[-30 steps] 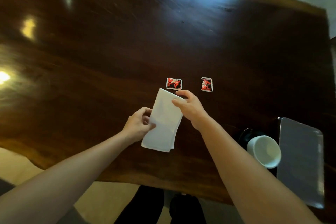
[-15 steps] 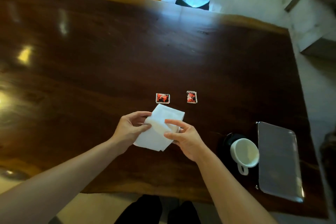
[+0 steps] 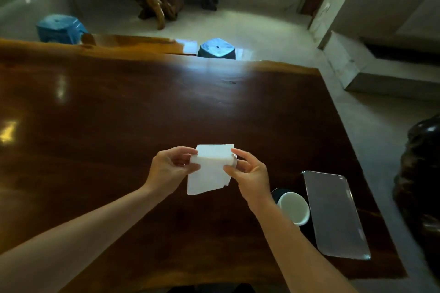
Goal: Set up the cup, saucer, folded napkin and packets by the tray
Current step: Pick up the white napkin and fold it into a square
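Napkin: the white folded paper napkin [image 3: 209, 170] is hanging above the dark polished wooden surface [image 3: 119, 126], near its middle, its top part bending over into a fold.
Hands: the left hand [image 3: 170, 169] is pinching the napkin's left edge; the right hand [image 3: 250, 173] is pinching the right edge, fingers narrow on the paper.
Handling: it is looking light, soft and limp, likely creasing easily; holding by opposite edges near the fold is probably keeping the layers aligned.
Cup: the white round cup [image 3: 294, 207] is sitting on a dark saucer [image 3: 277, 194], right of the hands.
Tray: the grey rectangular metal tray [image 3: 335, 214] is lying just beside the cup, farther right.
Packets: not showing here.
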Demonstrator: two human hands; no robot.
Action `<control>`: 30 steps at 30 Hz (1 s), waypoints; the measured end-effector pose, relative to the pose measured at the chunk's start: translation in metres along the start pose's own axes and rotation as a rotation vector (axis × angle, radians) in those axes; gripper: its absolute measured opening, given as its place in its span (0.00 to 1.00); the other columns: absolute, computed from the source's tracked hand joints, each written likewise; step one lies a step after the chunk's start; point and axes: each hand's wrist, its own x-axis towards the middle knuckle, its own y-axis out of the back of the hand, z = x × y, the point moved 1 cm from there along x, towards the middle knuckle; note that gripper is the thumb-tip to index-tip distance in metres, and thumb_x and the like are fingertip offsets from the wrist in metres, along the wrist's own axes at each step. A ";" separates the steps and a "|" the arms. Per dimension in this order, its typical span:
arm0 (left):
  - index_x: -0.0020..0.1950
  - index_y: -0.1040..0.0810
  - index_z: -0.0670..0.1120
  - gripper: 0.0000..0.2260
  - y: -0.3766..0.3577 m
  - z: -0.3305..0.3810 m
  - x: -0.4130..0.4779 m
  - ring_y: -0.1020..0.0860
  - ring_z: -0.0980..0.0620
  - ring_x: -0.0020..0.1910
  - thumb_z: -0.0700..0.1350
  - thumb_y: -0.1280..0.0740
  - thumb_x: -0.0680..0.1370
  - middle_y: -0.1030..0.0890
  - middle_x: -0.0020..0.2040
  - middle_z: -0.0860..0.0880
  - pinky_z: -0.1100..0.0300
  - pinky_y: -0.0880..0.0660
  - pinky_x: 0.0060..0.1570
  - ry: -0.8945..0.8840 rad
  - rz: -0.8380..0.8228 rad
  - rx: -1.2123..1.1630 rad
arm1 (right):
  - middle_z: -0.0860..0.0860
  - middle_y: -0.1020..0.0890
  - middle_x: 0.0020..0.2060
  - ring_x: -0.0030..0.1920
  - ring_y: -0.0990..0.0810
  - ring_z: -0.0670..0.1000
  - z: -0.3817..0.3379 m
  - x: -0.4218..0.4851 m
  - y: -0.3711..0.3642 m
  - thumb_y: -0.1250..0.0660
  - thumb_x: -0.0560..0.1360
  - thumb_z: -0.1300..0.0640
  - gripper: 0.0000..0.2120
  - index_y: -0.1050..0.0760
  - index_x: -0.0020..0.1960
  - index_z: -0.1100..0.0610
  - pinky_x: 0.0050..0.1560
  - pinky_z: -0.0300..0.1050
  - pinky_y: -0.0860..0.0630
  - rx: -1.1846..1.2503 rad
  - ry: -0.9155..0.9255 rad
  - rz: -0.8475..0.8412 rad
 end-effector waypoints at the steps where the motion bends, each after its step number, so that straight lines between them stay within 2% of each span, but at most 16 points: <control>1: 0.55 0.15 0.48 0.15 -0.003 0.005 0.003 0.16 0.52 0.48 0.38 0.21 0.70 0.13 0.49 0.49 0.55 0.17 0.45 0.011 -0.003 -0.058 | 0.45 0.15 0.56 0.57 0.17 0.45 -0.003 0.000 0.005 0.23 0.71 0.62 0.25 0.22 0.65 0.47 0.46 0.37 0.17 0.006 0.021 0.008; 3: 0.57 0.15 0.48 0.17 -0.007 0.014 0.008 0.15 0.49 0.50 0.37 0.21 0.69 0.13 0.50 0.47 0.53 0.16 0.46 0.057 -0.056 -0.223 | 0.43 0.15 0.56 0.57 0.17 0.44 -0.009 -0.001 0.013 0.22 0.71 0.63 0.27 0.22 0.65 0.46 0.48 0.41 0.16 0.048 0.059 0.028; 6: 0.56 0.15 0.48 0.21 -0.015 0.026 0.011 0.14 0.48 0.49 0.35 0.21 0.65 0.12 0.49 0.45 0.59 0.17 0.43 0.116 -0.188 -0.487 | 0.41 0.16 0.57 0.57 0.17 0.41 -0.017 -0.001 0.016 0.23 0.71 0.63 0.28 0.24 0.68 0.47 0.46 0.41 0.17 0.113 0.106 0.051; 8: 0.53 0.13 0.49 0.20 -0.020 0.031 0.013 0.14 0.48 0.49 0.37 0.20 0.63 0.12 0.51 0.46 0.60 0.18 0.43 0.108 -0.210 -0.499 | 0.41 0.16 0.58 0.57 0.17 0.42 -0.020 -0.001 0.015 0.25 0.74 0.61 0.27 0.25 0.69 0.46 0.45 0.42 0.16 0.094 0.134 0.034; 10: 0.52 0.13 0.50 0.18 -0.022 0.032 0.014 0.15 0.48 0.51 0.38 0.19 0.64 0.13 0.51 0.48 0.58 0.17 0.42 0.070 -0.157 -0.415 | 0.43 0.15 0.55 0.56 0.16 0.43 -0.023 -0.002 0.014 0.26 0.75 0.59 0.24 0.24 0.66 0.41 0.43 0.42 0.16 0.024 0.157 0.031; 12: 0.52 0.14 0.49 0.15 -0.019 0.031 0.015 0.15 0.49 0.50 0.39 0.20 0.67 0.14 0.50 0.51 0.58 0.16 0.42 -0.010 -0.069 -0.230 | 0.46 0.14 0.53 0.54 0.15 0.45 -0.024 -0.002 0.015 0.25 0.74 0.59 0.21 0.23 0.61 0.38 0.43 0.40 0.16 -0.044 0.171 0.046; 16: 0.54 0.15 0.47 0.14 -0.008 0.037 0.013 0.17 0.59 0.44 0.42 0.21 0.69 0.16 0.48 0.54 0.69 0.20 0.40 -0.262 0.027 0.181 | 0.50 0.15 0.54 0.55 0.16 0.47 -0.024 0.004 0.015 0.25 0.73 0.61 0.20 0.20 0.63 0.50 0.48 0.40 0.16 -0.120 0.196 0.012; 20: 0.56 0.15 0.44 0.16 0.002 0.045 0.011 0.20 0.64 0.39 0.39 0.21 0.70 0.17 0.47 0.54 0.77 0.24 0.38 -0.329 0.052 0.296 | 0.49 0.15 0.53 0.50 0.17 0.41 -0.035 0.008 0.016 0.24 0.72 0.61 0.17 0.18 0.60 0.55 0.44 0.31 0.20 -0.299 0.302 0.030; 22: 0.55 0.15 0.44 0.14 0.006 0.050 0.013 0.20 0.64 0.38 0.38 0.21 0.70 0.17 0.45 0.54 0.76 0.24 0.37 -0.328 0.069 0.305 | 0.47 0.16 0.50 0.48 0.18 0.40 -0.041 0.010 0.016 0.24 0.73 0.60 0.14 0.18 0.58 0.54 0.42 0.28 0.21 -0.390 0.362 0.034; 25: 0.50 0.14 0.45 0.10 0.011 0.059 0.017 0.20 0.57 0.40 0.38 0.22 0.70 0.18 0.44 0.51 0.66 0.22 0.38 -0.335 0.089 0.320 | 0.46 0.19 0.48 0.47 0.20 0.44 -0.052 0.010 0.014 0.23 0.72 0.59 0.09 0.17 0.52 0.52 0.40 0.28 0.22 -0.426 0.416 0.041; 27: 0.46 0.14 0.46 0.06 0.015 0.065 0.023 0.21 0.53 0.42 0.40 0.22 0.71 0.20 0.45 0.49 0.67 0.25 0.38 -0.296 0.062 0.252 | 0.48 0.21 0.48 0.48 0.21 0.46 -0.060 0.012 0.016 0.24 0.73 0.58 0.07 0.19 0.47 0.48 0.43 0.33 0.21 -0.391 0.396 0.013; 29: 0.45 0.16 0.45 0.05 0.016 0.070 0.027 0.18 0.49 0.44 0.45 0.23 0.72 0.18 0.45 0.49 0.67 0.23 0.39 -0.090 -0.062 -0.068 | 0.49 0.18 0.48 0.51 0.19 0.49 -0.067 0.014 0.019 0.28 0.76 0.55 0.02 0.21 0.46 0.50 0.51 0.43 0.21 -0.187 0.229 -0.100; 30: 0.48 0.17 0.42 0.10 0.014 0.070 0.028 0.18 0.46 0.46 0.48 0.26 0.74 0.16 0.46 0.48 0.63 0.22 0.41 0.067 -0.153 -0.263 | 0.50 0.17 0.47 0.50 0.18 0.51 -0.070 0.014 0.019 0.30 0.78 0.54 0.03 0.21 0.47 0.53 0.52 0.48 0.21 -0.036 0.097 -0.151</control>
